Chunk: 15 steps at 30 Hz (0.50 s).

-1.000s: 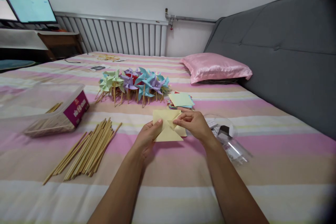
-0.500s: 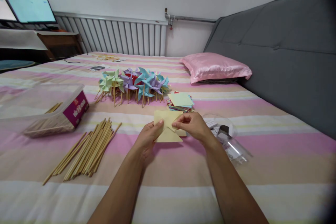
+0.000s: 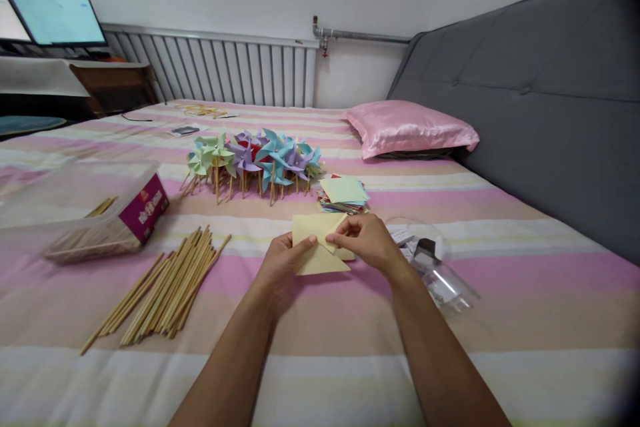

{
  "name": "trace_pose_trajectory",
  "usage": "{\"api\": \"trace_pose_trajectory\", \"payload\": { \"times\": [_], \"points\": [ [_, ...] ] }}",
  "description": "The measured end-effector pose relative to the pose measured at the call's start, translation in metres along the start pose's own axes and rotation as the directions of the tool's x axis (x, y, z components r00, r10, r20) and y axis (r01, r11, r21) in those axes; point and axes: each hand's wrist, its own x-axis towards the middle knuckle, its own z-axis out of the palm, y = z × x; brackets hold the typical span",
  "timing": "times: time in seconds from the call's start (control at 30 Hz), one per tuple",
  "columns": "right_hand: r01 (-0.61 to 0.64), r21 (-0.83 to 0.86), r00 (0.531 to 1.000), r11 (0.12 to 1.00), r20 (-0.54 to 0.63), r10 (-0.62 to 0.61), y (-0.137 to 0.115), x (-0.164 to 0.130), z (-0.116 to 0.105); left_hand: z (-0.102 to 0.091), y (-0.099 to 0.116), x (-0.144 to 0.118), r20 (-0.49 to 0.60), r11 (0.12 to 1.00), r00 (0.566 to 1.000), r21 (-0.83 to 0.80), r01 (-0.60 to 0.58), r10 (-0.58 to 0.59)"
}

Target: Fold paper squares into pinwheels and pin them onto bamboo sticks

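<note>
Both hands, the left hand [image 3: 280, 263] and right hand [image 3: 367, 240], pinch a yellow paper square [image 3: 317, 247], corners partly folded inward; no stick is fixed to it yet. A cluster of finished pinwheels [image 3: 255, 160] stands behind; loose sticks [image 3: 170, 283] and a stack of coloured paper [image 3: 344, 192] remain.

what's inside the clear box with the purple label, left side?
Through the clear box, wooden sticks show at the back and more along the front wall. The frosted plastic blurs whatever else is inside.

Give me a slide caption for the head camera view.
Left hand and right hand fold a yellow paper square beside wooden sticks.
</note>
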Motion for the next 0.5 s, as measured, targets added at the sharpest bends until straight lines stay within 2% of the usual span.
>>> {"api": "trace_pose_trajectory", "payload": {
  "times": [0.5],
  "points": [
    [0.03,-0.077,1.0,0.997,0.011,-0.029,-0.0011,-0.0005,0.0004,-0.0055,-0.0091,0.0013,0.041,0.999,0.999,0.03,-0.014,0.013]
  ]
}}
